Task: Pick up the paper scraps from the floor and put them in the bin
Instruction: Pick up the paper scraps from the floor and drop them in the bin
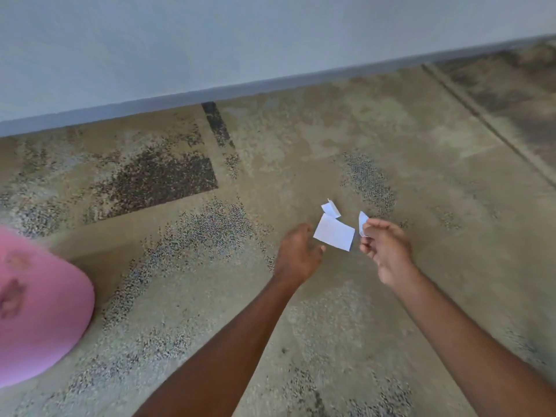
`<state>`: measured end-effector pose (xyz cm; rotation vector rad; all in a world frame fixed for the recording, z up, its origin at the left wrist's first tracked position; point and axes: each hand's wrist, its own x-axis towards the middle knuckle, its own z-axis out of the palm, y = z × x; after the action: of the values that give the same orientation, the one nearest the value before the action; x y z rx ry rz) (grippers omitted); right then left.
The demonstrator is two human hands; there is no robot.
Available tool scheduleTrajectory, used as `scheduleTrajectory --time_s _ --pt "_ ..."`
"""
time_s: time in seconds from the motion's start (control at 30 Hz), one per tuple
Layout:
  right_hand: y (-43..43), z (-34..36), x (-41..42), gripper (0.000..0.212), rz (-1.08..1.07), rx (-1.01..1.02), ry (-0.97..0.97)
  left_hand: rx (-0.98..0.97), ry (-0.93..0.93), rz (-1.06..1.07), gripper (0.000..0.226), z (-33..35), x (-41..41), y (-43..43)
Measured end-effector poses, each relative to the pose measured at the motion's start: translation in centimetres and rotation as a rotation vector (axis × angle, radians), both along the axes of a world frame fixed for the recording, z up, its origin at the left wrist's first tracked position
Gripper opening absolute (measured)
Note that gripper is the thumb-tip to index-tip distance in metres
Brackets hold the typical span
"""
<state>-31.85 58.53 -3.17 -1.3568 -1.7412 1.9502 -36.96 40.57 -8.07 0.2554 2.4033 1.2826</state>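
While the right hand (388, 248) pinched a small paper scrap (363, 222) between thumb and fingertips, held just above the floor (421, 152), the left hand (296, 251) hung low beside the large scrap (334, 232). Its fingers were loosely curled and its thumb tip was just beside that sheet's near corner. It gripped nothing that could be seen. A folded scrap (331, 208) lay touching the large one's far corner. Both sat on the open floor, well out from its far edge at the skirting (180, 99).

The step in hand looked like lifting the large scrap. Flat paper on carpet gives little to grip, so the thumb would do best to slide under the near corner and lift it before the fingers closed from above. The folded piece stood up on its own crease and should come away with a plain pinch. The right hand needed to keep its pinch firm, since so light a slip could flutter off.

The left fingers were mostly hidden behind the back of the hand. A pink rounded object (39, 308), blurred and cut off at the left, was possibly the bin. Its mouth could not be made out.
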Motion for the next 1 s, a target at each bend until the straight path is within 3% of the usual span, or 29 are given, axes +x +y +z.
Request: scheduleTrajectory --time_s 0.07,0.17,0.27,0.4,0.57,0.7,0.83,0.93,1.0 --pt "1.9 -1.2 0.6 0.022 0.038 0.205 -0.031 -0.063 0.076 -0.020 0.045 -1.0 -0.3 1.5" --pt "4.2 -2.8 0.7 0.039 0.263 0.510 -0.090 -0.159 0.139 -0.001 0.059 -1.6 -1.1 3.1" --pt "5.6 -4.1 0.1 0.047 0.556 0.594 -0.086 -0.276 0.152 -0.004 0.066 -2.0 -1.9 4.6" --pt "5.7 -5.1 0.3 0.050 0.751 0.621 -0.238 -0.364 0.190 -0.017 0.066 -2.5 -2.3 6.1" --pt "4.8 -5.1 1.4 0.044 0.731 0.742 -0.285 -0.371 0.232 -0.024 0.051 -2.7 -2.0 6.4" --pt "3.6 -5.3 2.2 0.057 0.730 0.829 -0.279 -0.295 0.374 -0.152 0.026 -2.5 -2.3 6.5" --pt "3.7 -5.2 2.1 0.069 0.773 0.873 -0.332 -0.385 0.520 -0.355 0.035 -2.6 -5.2 7.5" --pt "4.0 -5.1 2.0 0.071 0.820 0.896 -0.375 -0.469 0.488 -0.543 0.048 -2.5 -7.7 8.2" --pt "4.2 -5.1 1.9 0.070 0.828 0.884 -0.383 -0.483 0.493 -0.545 0.053 -2.5 -8.2 8.5"
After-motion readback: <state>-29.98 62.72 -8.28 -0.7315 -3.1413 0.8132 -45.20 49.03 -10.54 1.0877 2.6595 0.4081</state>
